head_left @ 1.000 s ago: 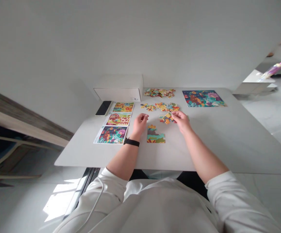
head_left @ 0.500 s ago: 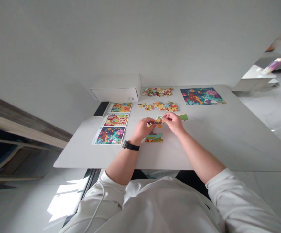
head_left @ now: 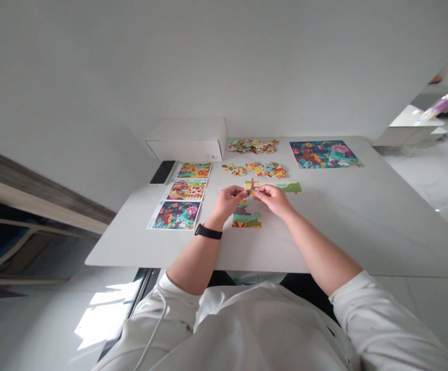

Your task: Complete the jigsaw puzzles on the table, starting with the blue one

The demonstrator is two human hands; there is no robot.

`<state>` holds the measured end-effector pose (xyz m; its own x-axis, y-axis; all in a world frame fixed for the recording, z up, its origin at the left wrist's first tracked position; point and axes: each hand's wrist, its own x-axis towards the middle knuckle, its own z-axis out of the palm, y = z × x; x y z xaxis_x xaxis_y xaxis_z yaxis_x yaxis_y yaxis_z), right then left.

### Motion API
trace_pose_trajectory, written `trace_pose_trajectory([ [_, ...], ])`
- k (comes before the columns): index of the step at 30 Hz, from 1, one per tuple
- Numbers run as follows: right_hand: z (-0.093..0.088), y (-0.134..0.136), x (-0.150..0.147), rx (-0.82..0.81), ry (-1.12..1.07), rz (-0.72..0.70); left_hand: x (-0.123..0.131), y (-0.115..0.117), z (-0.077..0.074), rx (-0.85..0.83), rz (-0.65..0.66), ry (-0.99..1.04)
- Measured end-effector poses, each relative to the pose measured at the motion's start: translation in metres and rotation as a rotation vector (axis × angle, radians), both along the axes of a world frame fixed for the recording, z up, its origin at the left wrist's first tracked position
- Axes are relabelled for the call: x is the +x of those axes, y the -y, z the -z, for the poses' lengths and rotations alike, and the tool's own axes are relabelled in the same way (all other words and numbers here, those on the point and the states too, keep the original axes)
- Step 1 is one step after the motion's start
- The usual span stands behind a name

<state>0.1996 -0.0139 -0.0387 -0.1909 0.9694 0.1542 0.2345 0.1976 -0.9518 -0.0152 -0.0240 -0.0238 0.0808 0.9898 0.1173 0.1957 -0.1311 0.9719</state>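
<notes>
Head view: we are bringing our left hand (head_left: pixel 227 202) and right hand (head_left: pixel 274 200) together over the white table (head_left: pixel 324 242), and the fingers of both are clenching in a pinch on one small jigsaw piece (head_left: pixel 251 187). We are holding that piece just far of a partly built puzzle section (head_left: pixel 246 219) and just left of a second section, a green strip (head_left: pixel 288 187). Farther away, we are facing two groups of loose pieces: a heap (head_left: pixel 252 146) by the far edge and a scattered row (head_left: pixel 254 169) nearer to us. On our left, three picture cards (head_left: pixel 187 189) are lying in a column, with one black phone (head_left: pixel 163 172) beside them and one white box (head_left: pixel 187 138) at the far edge. One finished puzzle (head_left: pixel 324 154) is lying far right, and we are wearing one black watch (head_left: pixel 208 232) on our left wrist.
</notes>
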Motion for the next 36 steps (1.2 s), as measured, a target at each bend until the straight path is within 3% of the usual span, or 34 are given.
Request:
trace_pose_trajectory([
  [13, -0.006, 0.002, 0.003, 0.042, 0.111, 0.014, 0.001, -0.002, 0.005, 0.088, -0.008, -0.131],
  [18, -0.003, 0.000, 0.005, 0.047, 0.141, 0.014, 0.001, -0.004, 0.009, 0.106, 0.013, -0.113],
  [24, 0.005, -0.001, 0.003, 0.067, 0.200, -0.035, 0.001, 0.001, 0.005, 0.135, -0.038, -0.225],
  [29, 0.002, 0.000, 0.005, 0.341, 0.326, 0.038, -0.001, -0.002, 0.006, 0.138, -0.070, -0.220],
  [32, -0.004, 0.002, 0.007, 0.543, 0.425, -0.011, -0.002, -0.003, 0.009, 0.124, -0.077, -0.186],
  [36, -0.009, 0.006, 0.006, 0.626, 0.500, -0.063, -0.002, -0.005, 0.011, 0.103, -0.083, -0.174],
])
